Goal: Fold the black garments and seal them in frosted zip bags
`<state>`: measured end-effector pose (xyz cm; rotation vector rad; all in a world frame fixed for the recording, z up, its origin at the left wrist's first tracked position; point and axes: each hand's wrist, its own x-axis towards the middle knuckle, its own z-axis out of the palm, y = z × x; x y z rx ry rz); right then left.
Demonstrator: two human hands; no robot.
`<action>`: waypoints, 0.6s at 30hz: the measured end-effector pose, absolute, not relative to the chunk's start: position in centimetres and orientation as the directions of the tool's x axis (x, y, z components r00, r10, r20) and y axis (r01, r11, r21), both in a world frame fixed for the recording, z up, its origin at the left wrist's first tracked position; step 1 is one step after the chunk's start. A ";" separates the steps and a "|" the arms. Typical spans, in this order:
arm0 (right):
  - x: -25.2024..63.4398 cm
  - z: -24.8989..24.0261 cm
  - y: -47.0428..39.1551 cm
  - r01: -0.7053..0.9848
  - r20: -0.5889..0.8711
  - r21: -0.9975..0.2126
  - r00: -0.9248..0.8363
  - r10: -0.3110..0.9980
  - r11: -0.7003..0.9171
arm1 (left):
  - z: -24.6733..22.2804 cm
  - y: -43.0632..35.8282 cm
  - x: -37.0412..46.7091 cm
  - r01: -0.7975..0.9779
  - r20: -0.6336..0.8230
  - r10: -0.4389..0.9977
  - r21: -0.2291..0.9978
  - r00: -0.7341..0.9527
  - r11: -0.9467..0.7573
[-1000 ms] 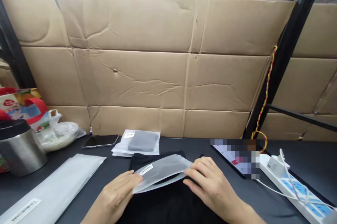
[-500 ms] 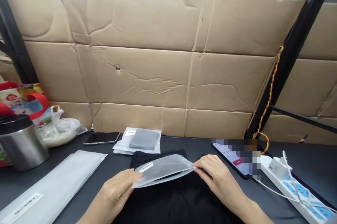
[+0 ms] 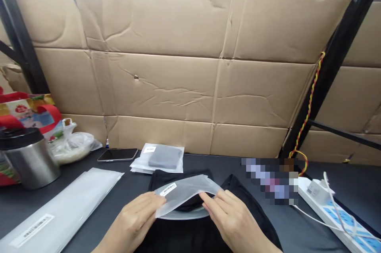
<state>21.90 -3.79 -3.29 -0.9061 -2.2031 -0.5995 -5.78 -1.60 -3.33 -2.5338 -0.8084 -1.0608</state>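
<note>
A frosted plastic bag (image 3: 186,191) with a barcode label is held between my hands, its mouth gaping toward me. My left hand (image 3: 133,213) pinches the bag's left edge beside the label. With thumb and fingers, my right hand (image 3: 228,215) grips the right side of the opening. Under and around the bag lies a black garment (image 3: 250,197), partly covered by the bag and my hands. Black cloth also shows through the bag's mouth; whether it is inside the bag or beneath it, I cannot tell.
Flat frosted bags (image 3: 74,201) lie on the left. Behind are a packed bag (image 3: 163,158) and a phone (image 3: 117,154). A steel mug (image 3: 32,161) and a knotted plastic bag (image 3: 74,146) stand far left. A power strip (image 3: 333,209) with cables lies right, before a cardboard wall (image 3: 166,86).
The bag's mouth has opened wider. My right hand has moved left and inward along the rim, its thumb now at the upper edge. More of the black garment shows on the right.
</note>
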 end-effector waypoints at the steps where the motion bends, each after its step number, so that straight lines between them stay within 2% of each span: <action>1: 21.6 -3.4 -3.7 0.755 0.718 0.181 -0.539 0.440 0.630 | -3.3 -1.7 -5.6 0.590 0.722 0.377 -0.053 0.580 -0.806; 5: 20.3 -3.8 -3.4 0.781 0.613 0.294 -0.596 0.519 0.550 | -3.4 -1.9 -5.0 0.556 0.697 0.342 -0.097 0.630 -0.826; 7: 19.8 -4.2 -3.1 0.772 0.605 0.315 -0.612 0.510 0.552 | -3.9 -1.7 -4.9 0.550 0.649 0.360 -0.109 0.671 -0.828; 12: 19.7 -4.5 -2.7 0.720 0.744 0.128 -0.525 0.414 0.682 | -5.7 -1.0 -4.8 0.635 0.536 0.511 -0.063 0.673 -0.770; 14: 20.0 -4.2 -2.9 0.691 0.796 0.092 -0.483 0.364 0.717 | -5.7 -0.7 -4.5 0.643 0.503 0.541 -0.040 0.674 -0.764; 16: 20.3 -3.7 -3.2 0.630 0.823 0.158 -0.509 0.251 0.761 | -5.0 -0.3 -4.2 0.643 0.500 0.531 -0.071 0.684 -0.762; 18: 20.5 -3.6 -3.6 0.546 0.787 0.288 -0.603 0.131 0.787 | -3.9 0.5 -4.1 0.631 0.520 0.480 -0.155 0.707 -0.760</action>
